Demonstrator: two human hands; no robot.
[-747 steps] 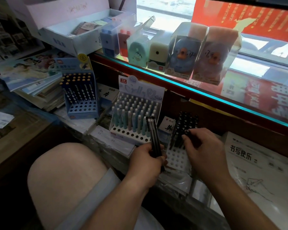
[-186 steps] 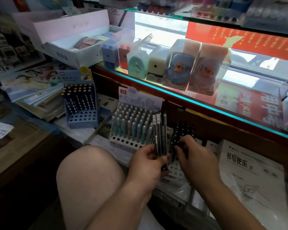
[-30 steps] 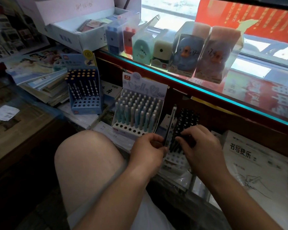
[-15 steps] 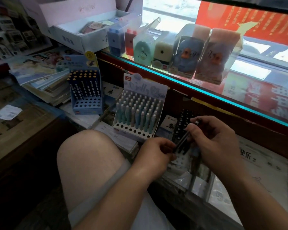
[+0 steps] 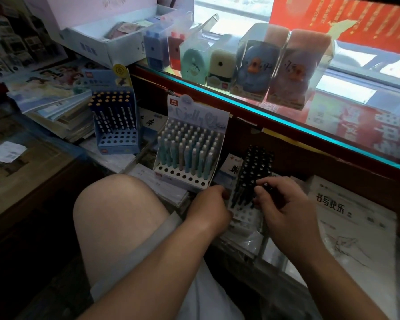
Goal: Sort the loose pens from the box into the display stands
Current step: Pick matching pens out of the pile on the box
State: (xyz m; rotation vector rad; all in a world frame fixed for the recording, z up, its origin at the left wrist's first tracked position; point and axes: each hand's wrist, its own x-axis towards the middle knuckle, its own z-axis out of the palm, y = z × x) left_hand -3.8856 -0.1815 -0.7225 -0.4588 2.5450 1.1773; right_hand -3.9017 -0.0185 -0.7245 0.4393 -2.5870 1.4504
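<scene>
- The right hand has its fingers pinched on a black pen, over the near rows of the black-pen stand, right of the pastel stand.
- The left hand lies curled against the black-pen stand's left edge; whether it grasps anything I cannot tell.
- The pen looks light, stiff and smooth: pinch high on the barrel and lower it straight into a hole.

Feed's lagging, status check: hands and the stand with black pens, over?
Right hand pinches black pen at white stand. Left hand at stand's left edge, grip unclear. Front holes empty, nothing blocking.
</scene>
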